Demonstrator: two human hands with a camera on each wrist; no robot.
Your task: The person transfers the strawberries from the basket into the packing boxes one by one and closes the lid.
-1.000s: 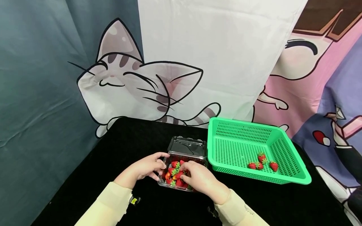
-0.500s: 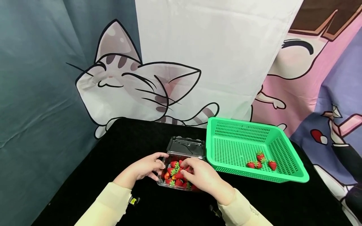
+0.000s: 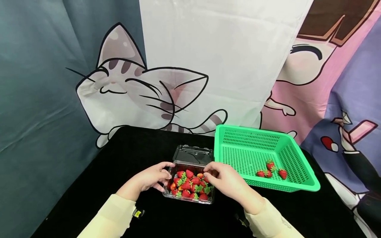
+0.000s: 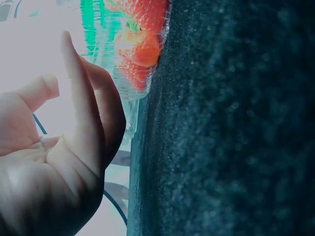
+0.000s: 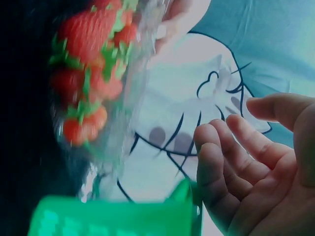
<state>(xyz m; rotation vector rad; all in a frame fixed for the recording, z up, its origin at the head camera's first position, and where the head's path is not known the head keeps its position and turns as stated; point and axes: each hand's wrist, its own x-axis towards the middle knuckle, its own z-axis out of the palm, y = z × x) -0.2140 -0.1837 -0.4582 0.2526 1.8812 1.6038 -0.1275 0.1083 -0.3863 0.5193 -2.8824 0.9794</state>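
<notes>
A hinged clear plastic box [image 3: 188,199] full of strawberries [image 3: 186,185] stands on the black cloth, its lid [image 3: 193,155] folded back. At the box's left wall, my left hand [image 3: 150,178] holds the rim with its fingers spread; exact contact is washed out in the left wrist view. My right hand [image 3: 227,180] hovers by the box's right back corner, close to the basket. In the right wrist view, the fingers of that hand [image 5: 251,172] are loosely bent with nothing between them.
To the right of the box, close against its lid, stands a green plastic basket [image 3: 268,185] with several strawberries [image 3: 282,174] in its right part. Black cloth [image 3: 143,142] covers the table. A printed curtain [image 3: 178,39] hangs behind it.
My right hand has lifted from the strawberries and moved right, uncovering the right side of the box. My left hand has stayed on the box. The whole view has shifted slightly.
</notes>
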